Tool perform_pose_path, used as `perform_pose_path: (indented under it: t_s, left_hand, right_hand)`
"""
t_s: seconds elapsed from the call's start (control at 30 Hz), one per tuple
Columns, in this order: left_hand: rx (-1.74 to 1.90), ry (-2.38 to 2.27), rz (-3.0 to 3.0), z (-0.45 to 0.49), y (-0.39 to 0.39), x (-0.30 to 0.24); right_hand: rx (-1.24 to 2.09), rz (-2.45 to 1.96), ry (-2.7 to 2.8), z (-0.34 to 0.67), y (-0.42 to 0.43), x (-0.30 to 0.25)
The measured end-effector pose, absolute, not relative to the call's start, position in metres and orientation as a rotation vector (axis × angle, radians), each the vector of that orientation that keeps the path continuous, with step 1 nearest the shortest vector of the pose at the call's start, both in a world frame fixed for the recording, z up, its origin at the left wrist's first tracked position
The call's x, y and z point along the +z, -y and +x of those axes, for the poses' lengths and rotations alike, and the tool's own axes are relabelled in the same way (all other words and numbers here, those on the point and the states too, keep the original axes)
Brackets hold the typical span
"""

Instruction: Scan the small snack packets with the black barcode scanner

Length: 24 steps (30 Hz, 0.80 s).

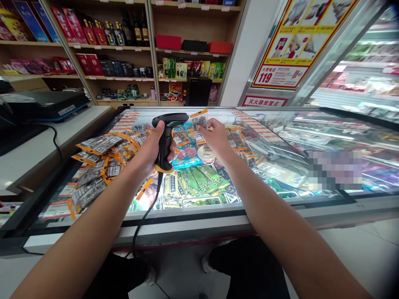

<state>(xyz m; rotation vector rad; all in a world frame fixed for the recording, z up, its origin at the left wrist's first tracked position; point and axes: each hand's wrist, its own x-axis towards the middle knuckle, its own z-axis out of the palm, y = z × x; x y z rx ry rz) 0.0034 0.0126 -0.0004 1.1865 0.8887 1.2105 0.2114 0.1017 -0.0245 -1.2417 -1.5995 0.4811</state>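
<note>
My left hand (153,145) is wrapped round the handle of a black and yellow barcode scanner (165,143), whose cable runs down over the front edge of the freezer. The scanner's head points right. Just beyond it, my right hand (216,135) pinches a small snack packet (200,122) with orange edges and a printed barcode side towards me. Left of my left hand, a heap of similar snack packets (104,164) lies on the glass lid. More of these packets (237,139) lie behind my right wrist.
Under the glass of the chest freezer (199,220) are green ice-pop packs (201,178) and a white tub (205,154). A black weighing scale (46,104) stands on the left counter. Shelves with bottles and boxes (168,41) line the back.
</note>
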Motion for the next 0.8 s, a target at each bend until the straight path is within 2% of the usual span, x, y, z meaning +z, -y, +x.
perform_pose_path:
  t_s: [0.37,0.5,0.67,0.73,0.8]
  left_hand:
    - [1.21,-0.883,1.098,0.006,-0.013,0.001]
    - [1.297,-0.935,1.12,0.001,-0.013,0.005]
    - [1.423,-1.017,1.088,-0.009,-0.02,0.004]
    - [1.462,-1.044,1.072,-0.011,-0.024,0.002]
    - [1.481,-1.064,1.07,-0.012,-0.027,0.0]
  right_hand:
    - [0.461,-1.227,1.619,0.211,-0.102,-0.023]
    - [0.318,-1.425,1.689,0.225,-0.105,-0.02]
    - [0.016,-2.026,1.739,0.258,-0.119,-0.024]
    - [-0.151,-2.05,1.723,0.263,-0.122,-0.029]
    - [-0.268,-1.879,1.766,0.258,-0.123,-0.034]
